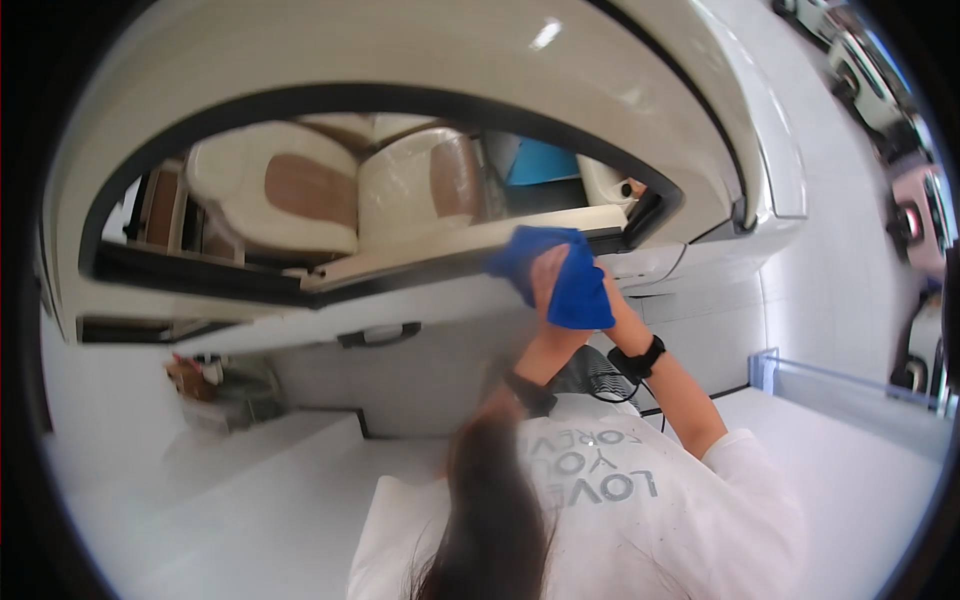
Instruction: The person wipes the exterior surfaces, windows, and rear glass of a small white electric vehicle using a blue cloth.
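Note:
Both of my hands are on a crumpled blue cloth [585, 289], held in front of the lower edge of a car's side window [420, 264]. My left hand [551, 274] lies over the cloth and grips it, slightly blurred. My right hand [607, 279] is mostly hidden behind the cloth, which drapes over it. Below the window is the white car door [457, 319] with a dark door handle [379, 335], to the left of my hands. Through the window, cream and brown seats [315, 184] show, with a bright blue sheet-like item [544, 161] to their right.
The cream car roof [480, 45] curves across the top. A container with mixed items [221, 390] stands on the floor at left. White low platforms or counters [285, 480] flank me, the right one with a clear panel [847, 386]. Several small cars [919, 217] line the far right.

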Tool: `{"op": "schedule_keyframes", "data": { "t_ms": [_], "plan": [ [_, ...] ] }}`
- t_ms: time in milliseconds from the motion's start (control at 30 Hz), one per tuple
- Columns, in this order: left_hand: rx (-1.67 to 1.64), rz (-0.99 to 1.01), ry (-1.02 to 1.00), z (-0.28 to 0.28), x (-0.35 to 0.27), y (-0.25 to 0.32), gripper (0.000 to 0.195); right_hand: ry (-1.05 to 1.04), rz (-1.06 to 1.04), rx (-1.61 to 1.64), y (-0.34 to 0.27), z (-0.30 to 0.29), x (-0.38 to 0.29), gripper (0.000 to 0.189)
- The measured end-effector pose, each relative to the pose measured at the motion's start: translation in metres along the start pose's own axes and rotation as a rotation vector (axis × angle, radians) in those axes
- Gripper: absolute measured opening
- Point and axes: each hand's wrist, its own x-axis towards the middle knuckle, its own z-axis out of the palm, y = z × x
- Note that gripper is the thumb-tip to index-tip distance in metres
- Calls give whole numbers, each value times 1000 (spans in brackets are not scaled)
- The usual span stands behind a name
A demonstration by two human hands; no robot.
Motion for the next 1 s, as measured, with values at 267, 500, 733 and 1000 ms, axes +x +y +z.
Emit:
{"op": "schedule_keyframes", "data": {
  "t_ms": [267, 500, 733, 1000],
  "plan": [
    [306, -160, -239, -58, -57, -51, 42, 249, -17, -602, -1, -33, -61, 33],
    [152, -704, 183, -129, -74, -123, 29, 77, 10, -524, -67, 20, -3, 29],
    [331, -764, 472, -139, -83, -189, 31, -154, -466, -634, -90, 105, 88, 36],
    [292, -735, 598, -51, -104, -171, 43, -152, -354, -761, -78, 96, 92, 32]
  ]
}}
